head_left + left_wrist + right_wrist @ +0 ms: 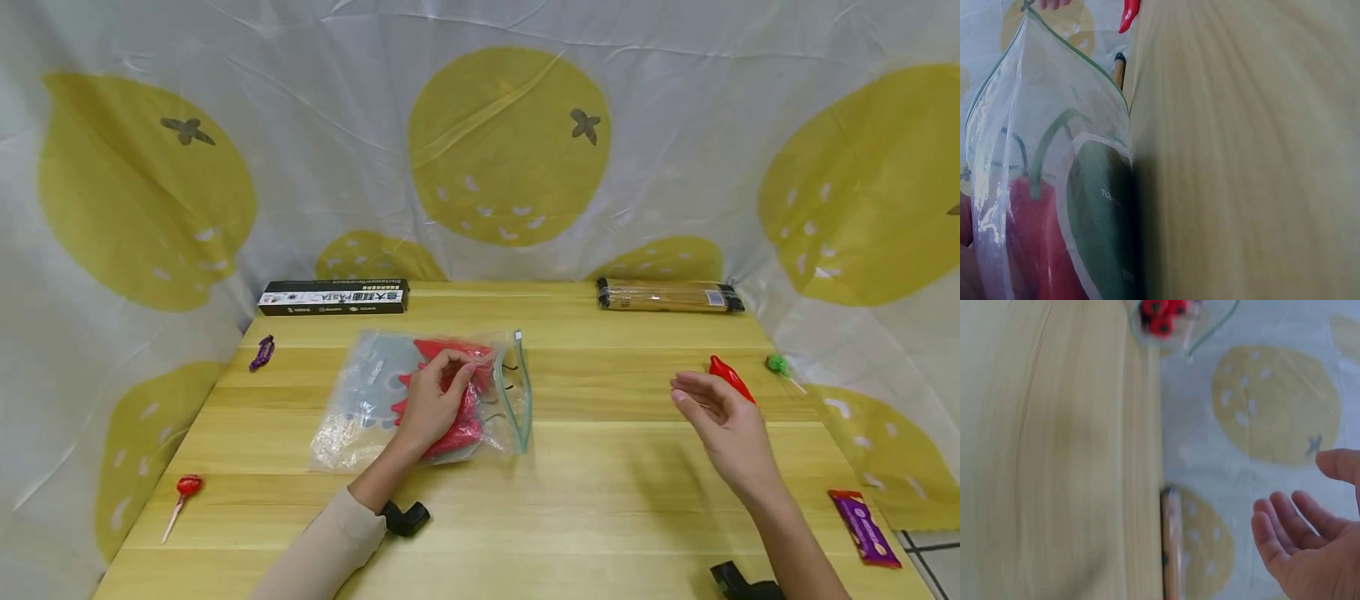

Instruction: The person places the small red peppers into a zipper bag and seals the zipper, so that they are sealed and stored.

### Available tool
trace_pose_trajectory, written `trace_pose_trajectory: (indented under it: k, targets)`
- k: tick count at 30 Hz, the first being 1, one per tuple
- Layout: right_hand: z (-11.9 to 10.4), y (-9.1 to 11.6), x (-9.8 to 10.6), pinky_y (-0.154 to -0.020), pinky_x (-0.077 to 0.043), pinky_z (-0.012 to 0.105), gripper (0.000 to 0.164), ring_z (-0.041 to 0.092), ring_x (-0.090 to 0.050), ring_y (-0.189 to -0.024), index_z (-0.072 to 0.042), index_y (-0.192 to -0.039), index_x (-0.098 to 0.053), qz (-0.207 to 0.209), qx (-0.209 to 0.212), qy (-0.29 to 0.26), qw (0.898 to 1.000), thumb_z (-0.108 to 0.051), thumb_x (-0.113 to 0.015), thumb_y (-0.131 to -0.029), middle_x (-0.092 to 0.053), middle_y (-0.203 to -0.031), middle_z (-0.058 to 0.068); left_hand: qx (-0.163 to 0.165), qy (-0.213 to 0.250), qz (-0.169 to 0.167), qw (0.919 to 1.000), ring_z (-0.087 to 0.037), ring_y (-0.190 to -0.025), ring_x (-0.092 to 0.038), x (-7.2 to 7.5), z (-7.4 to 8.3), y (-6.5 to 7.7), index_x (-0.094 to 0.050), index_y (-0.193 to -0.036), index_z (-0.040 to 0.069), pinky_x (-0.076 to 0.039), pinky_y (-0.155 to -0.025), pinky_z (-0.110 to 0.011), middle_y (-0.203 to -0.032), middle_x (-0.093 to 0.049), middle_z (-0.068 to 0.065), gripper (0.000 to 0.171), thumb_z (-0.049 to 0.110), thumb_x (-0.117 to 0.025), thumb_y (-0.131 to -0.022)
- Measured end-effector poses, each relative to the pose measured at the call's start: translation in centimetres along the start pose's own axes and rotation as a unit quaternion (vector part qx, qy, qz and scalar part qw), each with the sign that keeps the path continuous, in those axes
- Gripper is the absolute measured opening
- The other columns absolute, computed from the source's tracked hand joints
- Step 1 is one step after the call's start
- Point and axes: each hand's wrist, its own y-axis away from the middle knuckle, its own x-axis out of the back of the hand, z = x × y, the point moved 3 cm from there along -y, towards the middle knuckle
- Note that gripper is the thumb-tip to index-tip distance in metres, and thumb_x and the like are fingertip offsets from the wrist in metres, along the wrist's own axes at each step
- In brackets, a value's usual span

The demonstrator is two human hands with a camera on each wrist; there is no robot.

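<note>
A clear zip bag (pixel 360 400) with a green-edged mouth lies on the wooden table, its mouth to the right. Several red chili peppers (pixel 456 435) show through its film. My left hand (pixel 435 396) is over the bag, thumb and fingers pinching its upper film near the mouth. The left wrist view shows the bag's mouth (pixel 1079 53) parted, with pepper stems behind the film. On the right, my right hand (pixel 731 433) is raised above the table, fingers loosely bent and holding nothing. Just behind it lies another red chili pepper (pixel 729 377), partly hidden by the hand.
At the back are a black pasta box (pixel 333 297) and a pack of noodles (pixel 667 296). A purple-wrapped candy (pixel 262 353) and a red lollipop (pixel 189 486) lie left; a green lollipop (pixel 777 364) and a purple snack bar (pixel 864 528) lie right. A lemon-print cloth (pixel 675 125) hangs behind.
</note>
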Motion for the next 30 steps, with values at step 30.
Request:
trace_pose_trajectory:
  k: [30]
  targets:
    - [11.5, 2.6, 6.9, -0.057, -0.049, 0.016, 0.08, -0.015, -0.052, -0.066, -0.002, -0.131, -0.054, 0.055, -0.254, 0.146, 0.954, -0.056, -0.076, -0.076, -0.064, -0.089, -0.014, 0.012, -0.013, 0.011, 0.9998, -0.015, -0.095, -0.065, 0.6, 3.4, 0.8, -0.064, -0.105, 0.01, -0.053, -0.085, -0.027, -0.106, -0.072, -0.002, 0.013, 0.017, -0.062, -0.095]
